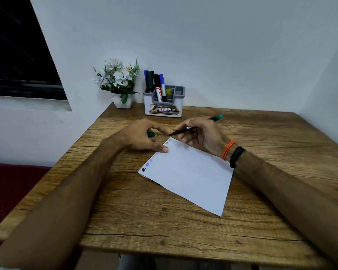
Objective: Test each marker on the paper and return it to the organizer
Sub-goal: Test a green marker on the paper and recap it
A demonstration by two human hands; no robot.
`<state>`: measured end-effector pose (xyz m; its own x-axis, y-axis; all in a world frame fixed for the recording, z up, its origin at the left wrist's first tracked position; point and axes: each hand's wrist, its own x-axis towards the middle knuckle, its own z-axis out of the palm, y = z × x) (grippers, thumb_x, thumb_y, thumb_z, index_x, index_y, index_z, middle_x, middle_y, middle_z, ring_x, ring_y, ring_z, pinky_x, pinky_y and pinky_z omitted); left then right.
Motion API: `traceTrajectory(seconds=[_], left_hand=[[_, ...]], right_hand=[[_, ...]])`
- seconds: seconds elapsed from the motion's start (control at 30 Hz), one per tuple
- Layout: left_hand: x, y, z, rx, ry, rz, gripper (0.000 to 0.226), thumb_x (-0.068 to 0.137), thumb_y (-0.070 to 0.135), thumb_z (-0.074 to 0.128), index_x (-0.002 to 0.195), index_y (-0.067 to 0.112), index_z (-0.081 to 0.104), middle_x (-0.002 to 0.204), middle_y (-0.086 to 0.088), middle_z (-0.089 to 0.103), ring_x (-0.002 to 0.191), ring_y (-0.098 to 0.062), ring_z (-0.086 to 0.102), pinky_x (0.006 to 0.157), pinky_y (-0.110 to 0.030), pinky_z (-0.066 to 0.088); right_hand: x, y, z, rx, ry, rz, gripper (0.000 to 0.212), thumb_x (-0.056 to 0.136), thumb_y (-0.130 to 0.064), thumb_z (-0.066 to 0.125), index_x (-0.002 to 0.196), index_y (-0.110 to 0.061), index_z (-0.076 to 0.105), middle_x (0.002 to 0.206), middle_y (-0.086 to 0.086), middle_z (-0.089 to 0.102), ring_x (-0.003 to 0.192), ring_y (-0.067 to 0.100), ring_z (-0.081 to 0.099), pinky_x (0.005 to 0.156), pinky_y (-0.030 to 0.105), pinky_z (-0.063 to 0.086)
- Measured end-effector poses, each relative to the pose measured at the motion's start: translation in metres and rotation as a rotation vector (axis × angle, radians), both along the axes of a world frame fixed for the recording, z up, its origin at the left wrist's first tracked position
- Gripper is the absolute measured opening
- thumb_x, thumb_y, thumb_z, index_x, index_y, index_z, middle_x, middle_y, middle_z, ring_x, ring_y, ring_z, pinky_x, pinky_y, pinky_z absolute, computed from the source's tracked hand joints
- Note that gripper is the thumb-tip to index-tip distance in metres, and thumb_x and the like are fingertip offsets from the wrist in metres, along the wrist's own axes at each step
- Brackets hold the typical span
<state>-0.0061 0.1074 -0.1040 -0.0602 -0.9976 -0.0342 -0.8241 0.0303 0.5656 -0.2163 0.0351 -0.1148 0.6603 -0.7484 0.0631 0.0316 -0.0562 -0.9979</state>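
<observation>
The right hand [198, 133] pinches the uncapped marker [191, 129], tip just above the paper's [189, 172] far corner, ready to test, while the left hand [144, 136] curls round its green cap [151, 134], fingertip pinning the sheet, organizer [164, 106] waiting behind on the bench [164, 221]

A sheet of paper [189, 174] is lying mid-table [164, 227], between the two hands. Behind it, against the wall, an organizer [163, 106] is standing with markers [154, 80] sticking up, seemingly in its left pockets. A flowerpot [123, 101] is sitting just left of it.
</observation>
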Motion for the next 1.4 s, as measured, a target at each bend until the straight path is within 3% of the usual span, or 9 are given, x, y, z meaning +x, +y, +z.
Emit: traceTrajectory(seconds=[0.1, 0.2, 0.37, 0.5, 0.63, 0.77, 1.4], left_hand=[[0.000, -0.003, -0.003, -0.003, -0.052, 0.000, 0.057, 0.062, 0.055, 0.081, 0.114, 0.040, 0.065, 0.125, 0.010, 0.057, 0.095, -0.007, 0.060, 0.093, -0.035, 0.049], [-0.001, -0.004, -0.003, -0.006, -0.082, -0.016, 0.059, 0.061, 0.057, 0.081, 0.115, 0.039, 0.065, 0.122, 0.012, 0.059, 0.089, -0.006, 0.063, 0.088, -0.031, 0.049], [0.001, -0.010, -0.005, 0.014, -0.102, -0.028, 0.063, 0.061, 0.059, 0.080, 0.119, 0.041, 0.062, 0.128, 0.010, 0.057, 0.087, -0.007, 0.058, 0.086, -0.030, 0.048], [0.001, -0.012, -0.005, 0.046, -0.100, -0.024, 0.068, 0.060, 0.060, 0.079, 0.123, 0.040, 0.060, 0.137, 0.009, 0.053, 0.102, -0.014, 0.059, 0.095, -0.041, 0.050], [0.002, -0.014, -0.006, 0.023, -0.134, 0.002, 0.058, 0.070, 0.057, 0.074, 0.124, 0.040, 0.060, 0.139, 0.010, 0.052, 0.113, -0.013, 0.052, 0.098, -0.036, 0.045], [0.000, -0.017, -0.010, -0.019, -0.178, 0.067, 0.051, 0.072, 0.059, 0.071, 0.120, 0.046, 0.061, 0.141, 0.008, 0.052, 0.125, -0.016, 0.048, 0.104, -0.043, 0.043], [-0.003, -0.016, -0.007, 0.004, -0.213, 0.072, 0.053, 0.075, 0.058, 0.070, 0.125, 0.045, 0.058, 0.141, 0.007, 0.052, 0.127, -0.018, 0.046, 0.105, -0.044, 0.041]], right_hand=[[0.003, 0.001, -0.003, -0.054, 0.038, -0.030, 0.021, 0.096, -0.014, 0.059, 0.089, -0.001, 0.073, 0.075, 0.014, 0.071, 0.058, 0.015, 0.066, 0.049, 0.020, 0.051], [0.008, 0.000, -0.005, -0.160, 0.114, -0.062, 0.012, 0.090, -0.007, 0.067, 0.089, 0.005, 0.069, 0.072, 0.014, 0.068, 0.054, 0.016, 0.063, 0.047, 0.022, 0.049], [0.013, -0.003, -0.011, -0.171, 0.167, -0.108, 0.012, 0.090, 0.001, 0.062, 0.094, 0.009, 0.070, 0.067, 0.012, 0.069, 0.052, 0.016, 0.065, 0.046, 0.023, 0.050], [0.012, -0.003, -0.015, -0.211, 0.188, -0.135, 0.009, 0.088, 0.001, 0.064, 0.088, 0.003, 0.073, 0.068, 0.011, 0.071, 0.055, 0.019, 0.066, 0.049, 0.023, 0.051], [0.012, -0.002, -0.015, -0.250, 0.207, -0.172, 0.014, 0.088, 0.000, 0.063, 0.080, -0.004, 0.074, 0.063, 0.008, 0.070, 0.052, 0.017, 0.064, 0.048, 0.023, 0.051], [0.012, -0.002, -0.017, -0.267, 0.204, -0.199, 0.014, 0.087, 0.000, 0.063, 0.080, -0.002, 0.074, 0.059, 0.007, 0.068, 0.048, 0.016, 0.061, 0.046, 0.022, 0.048], [0.011, 0.001, -0.018, -0.342, 0.249, -0.192, 0.011, 0.087, -0.009, 0.066, 0.084, -0.005, 0.075, 0.065, 0.011, 0.071, 0.050, 0.018, 0.061, 0.049, 0.025, 0.050]])
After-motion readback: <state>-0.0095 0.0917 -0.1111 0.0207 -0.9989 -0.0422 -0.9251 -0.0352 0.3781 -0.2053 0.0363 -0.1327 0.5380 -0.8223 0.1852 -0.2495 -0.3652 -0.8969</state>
